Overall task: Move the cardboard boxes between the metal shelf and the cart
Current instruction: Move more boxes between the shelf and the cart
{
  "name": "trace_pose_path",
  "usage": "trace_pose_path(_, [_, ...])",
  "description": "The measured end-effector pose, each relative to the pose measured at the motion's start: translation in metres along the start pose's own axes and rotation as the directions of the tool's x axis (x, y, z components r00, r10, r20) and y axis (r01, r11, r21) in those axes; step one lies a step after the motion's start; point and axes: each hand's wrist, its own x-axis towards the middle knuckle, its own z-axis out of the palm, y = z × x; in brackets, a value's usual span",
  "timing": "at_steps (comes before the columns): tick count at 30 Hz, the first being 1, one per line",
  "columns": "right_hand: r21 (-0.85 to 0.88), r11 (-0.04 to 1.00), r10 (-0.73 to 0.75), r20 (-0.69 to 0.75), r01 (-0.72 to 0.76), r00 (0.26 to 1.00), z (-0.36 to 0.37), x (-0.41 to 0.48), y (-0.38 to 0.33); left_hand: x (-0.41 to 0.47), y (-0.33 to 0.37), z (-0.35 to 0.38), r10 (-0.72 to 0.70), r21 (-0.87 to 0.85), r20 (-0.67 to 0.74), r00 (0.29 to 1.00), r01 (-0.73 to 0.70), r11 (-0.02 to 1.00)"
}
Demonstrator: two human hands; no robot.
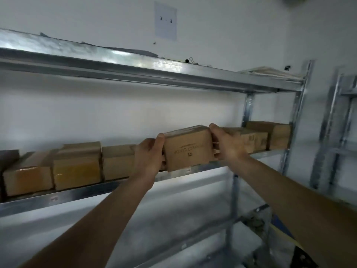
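A small brown cardboard box (188,147) with upside-down print on its front sits at the front edge of the middle level of the metal shelf (81,194). My left hand (149,157) grips its left side and my right hand (227,143) grips its right side. The box sticks out past the row of other boxes, its bottom edge over the shelf lip. Several more cardboard boxes stand in the row: to the left (77,167), (28,178), and to the right (278,135). The cart is out of sight.
The top shelf level (135,68) overhangs the row, with flat items and a binder clip on it. A second metal rack (340,132) stands at the right. A paper sheet (165,20) hangs on the white wall. Lower shelf levels lie below my arms.
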Motion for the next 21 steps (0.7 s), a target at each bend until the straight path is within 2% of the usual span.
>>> trace_pose_path(7, [-0.021, 0.999, 0.039, -0.151, -0.042, 0.988, -0.082, 0.01, 0.034, 0.013, -0.034, 0.088, -0.043, -0.051, 0.267, 0.963, 0.058, 0.997])
trace_pose_path(10, [-0.03, 0.997, 0.069, -0.226, -0.078, 0.972, -0.109, 0.012, 0.047, 0.018, -0.047, 0.119, -0.087, -0.06, 0.381, 0.921, 0.118, 0.991])
trace_pose_path(14, [-0.071, 0.993, 0.065, -0.31, -0.091, 0.948, -0.139, 0.007, 0.065, 0.019, -0.067, 0.156, -0.087, -0.049, 0.517, 0.852, 0.13, 0.99])
trace_pose_path(21, [-0.173, 0.97, 0.084, -0.425, -0.171, 0.902, -0.193, -0.013, 0.094, 0.002, -0.099, 0.219, -0.086, 0.028, 0.674, 0.734, 0.091, 0.996])
